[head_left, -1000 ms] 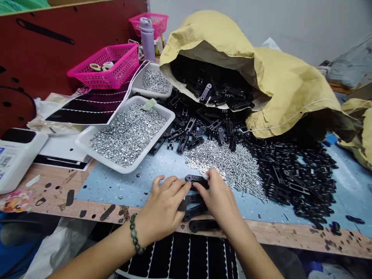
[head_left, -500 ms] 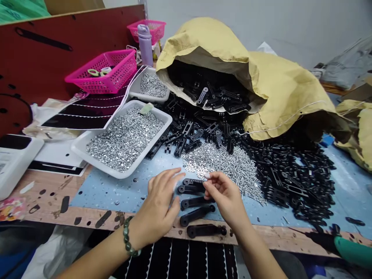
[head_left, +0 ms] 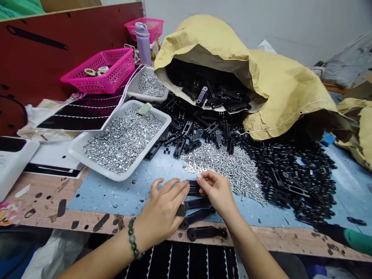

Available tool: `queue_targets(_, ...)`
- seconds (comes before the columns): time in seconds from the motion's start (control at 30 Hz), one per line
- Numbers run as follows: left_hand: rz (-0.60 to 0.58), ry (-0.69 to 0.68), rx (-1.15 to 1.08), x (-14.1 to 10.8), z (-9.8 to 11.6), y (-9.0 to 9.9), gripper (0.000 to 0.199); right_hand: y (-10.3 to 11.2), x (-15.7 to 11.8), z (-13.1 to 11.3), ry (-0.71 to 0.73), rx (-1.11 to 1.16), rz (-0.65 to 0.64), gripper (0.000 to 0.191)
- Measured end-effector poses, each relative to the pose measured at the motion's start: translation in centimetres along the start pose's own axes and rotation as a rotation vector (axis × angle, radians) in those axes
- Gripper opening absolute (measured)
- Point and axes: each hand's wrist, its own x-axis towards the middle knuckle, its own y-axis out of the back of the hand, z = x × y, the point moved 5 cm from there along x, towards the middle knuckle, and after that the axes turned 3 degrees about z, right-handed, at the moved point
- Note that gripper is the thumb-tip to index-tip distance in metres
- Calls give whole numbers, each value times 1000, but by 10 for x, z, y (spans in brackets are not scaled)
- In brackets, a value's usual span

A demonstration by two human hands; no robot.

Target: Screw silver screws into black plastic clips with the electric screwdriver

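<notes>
Several black bar-shaped parts (head_left: pixel 205 232) lie in a column at the front of the blue mat. My left hand (head_left: pixel 165 207), with a green bead bracelet at the wrist, rests palm down over the left ends of the upper bars, its fingers spread. At their right ends my right hand (head_left: pixel 215 192) pinches at the top bars; whatever sits between its fingertips is too small to make out. Just beyond the hands is a heap of silver nuts (head_left: pixel 197 157) beside a pile of silver screws (head_left: pixel 240 170).
A white tray of nuts (head_left: pixel 117 177) stands at left, a smaller screw tray (head_left: pixel 151 97) behind it. Yellow sacks (head_left: pixel 209 35) with black parts fill the back. Loose black parts (head_left: pixel 308 178) are heaped right, near a green-handled tool (head_left: pixel 359 238). A pink basket (head_left: pixel 101 83) is back left.
My left hand has moved right and down onto the left ends of the upper bars. My right hand has shifted slightly left, its fingertips closer to the top bars.
</notes>
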Motion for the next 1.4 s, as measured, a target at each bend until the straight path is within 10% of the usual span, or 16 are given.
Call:
queue_targets(0.23,14,29,35,8,0,-6,54,2,3,-11,88,-461,-7,4)
queue_targets(0.43,52,-2,51,11,2,-1,48,15,-3,-24,247,-754,124,28)
queue_targets(0.63,102,-20,-30,-8,6,14,34,43,-48,-23,534,-496,117,7)
queue_targets(0.93,66,14,-140,-9,13,-1,21,29,-67,-13,655,-631,-78,27)
queue_targets(1.2,-191,514,-951,-12,21,20,42,36,-85,-52,797,-517,-121,24)
queue_targets(1.4,-183,585,-1101,-12,33,27,37,37,-107,-76,841,-566,-130,28)
